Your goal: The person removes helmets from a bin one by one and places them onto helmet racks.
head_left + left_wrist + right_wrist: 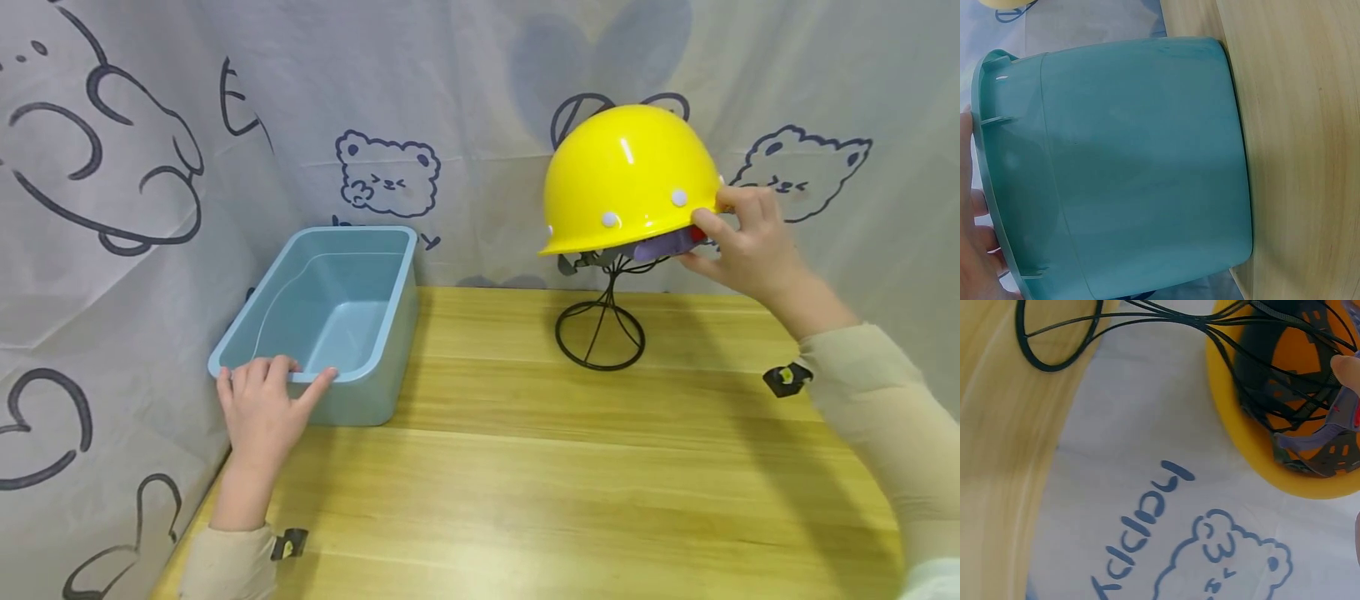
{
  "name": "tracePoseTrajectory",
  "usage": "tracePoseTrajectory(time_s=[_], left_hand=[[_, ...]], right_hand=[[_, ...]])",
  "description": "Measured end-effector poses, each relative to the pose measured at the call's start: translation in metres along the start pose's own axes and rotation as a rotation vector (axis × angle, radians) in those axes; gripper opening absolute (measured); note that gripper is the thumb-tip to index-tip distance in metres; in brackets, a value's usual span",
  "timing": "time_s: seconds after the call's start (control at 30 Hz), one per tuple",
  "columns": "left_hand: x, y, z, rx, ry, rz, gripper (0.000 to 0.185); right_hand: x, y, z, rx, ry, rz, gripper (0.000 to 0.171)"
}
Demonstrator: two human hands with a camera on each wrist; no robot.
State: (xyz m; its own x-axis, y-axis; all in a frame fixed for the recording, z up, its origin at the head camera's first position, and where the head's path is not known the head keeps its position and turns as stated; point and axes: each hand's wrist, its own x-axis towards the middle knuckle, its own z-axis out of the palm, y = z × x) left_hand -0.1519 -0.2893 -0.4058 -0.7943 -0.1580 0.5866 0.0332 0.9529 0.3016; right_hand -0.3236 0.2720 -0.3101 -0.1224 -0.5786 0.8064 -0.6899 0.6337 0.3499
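Bright even light, soft shadows, blurred wrist views

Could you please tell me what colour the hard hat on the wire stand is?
The hard hat is bright yellow, clearest in the head view.

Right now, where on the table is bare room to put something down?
Bare wood lies between the blue bin and the wire stand, and across the near table. Crowded: the left hand at the bin, the right hand at the yellow helmet.
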Motion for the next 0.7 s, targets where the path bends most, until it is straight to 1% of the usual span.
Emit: tracePoseTrajectory(time_s=[0.07,0.2,0.3,0.43,0.57,0.7], left_hand=[[0.0,0.001,0.001,0.007,0.0,-0.002,0.05],[0.0,0.004,0.004,0.013,0.012,-0.009,0.049],[0.0,0.004,0.004,0.009,0.017,-0.015,0.048],[0.0,0.004,0.005,0.005,0.024,-0.007,0.048],[0.0,0.004,0.005,0.007,0.03,0.004,0.048],[0.0,0.004,0.004,0.009,0.027,0.006,0.048]], right_hand=[[-0.006,0.001,0.005,0.015,0.025,0.014,0.041],[-0.016,0.003,0.014,0.038,0.039,0.05,0.04],[-0.023,0.001,0.016,0.015,0.034,0.086,0.041],[-0.031,-0.003,0.021,-0.021,0.042,0.131,0.045],[-0.035,-0.008,0.025,-0.013,0.073,0.163,0.046],[-0.037,-0.012,0.028,0.01,0.115,0.177,0.043]])
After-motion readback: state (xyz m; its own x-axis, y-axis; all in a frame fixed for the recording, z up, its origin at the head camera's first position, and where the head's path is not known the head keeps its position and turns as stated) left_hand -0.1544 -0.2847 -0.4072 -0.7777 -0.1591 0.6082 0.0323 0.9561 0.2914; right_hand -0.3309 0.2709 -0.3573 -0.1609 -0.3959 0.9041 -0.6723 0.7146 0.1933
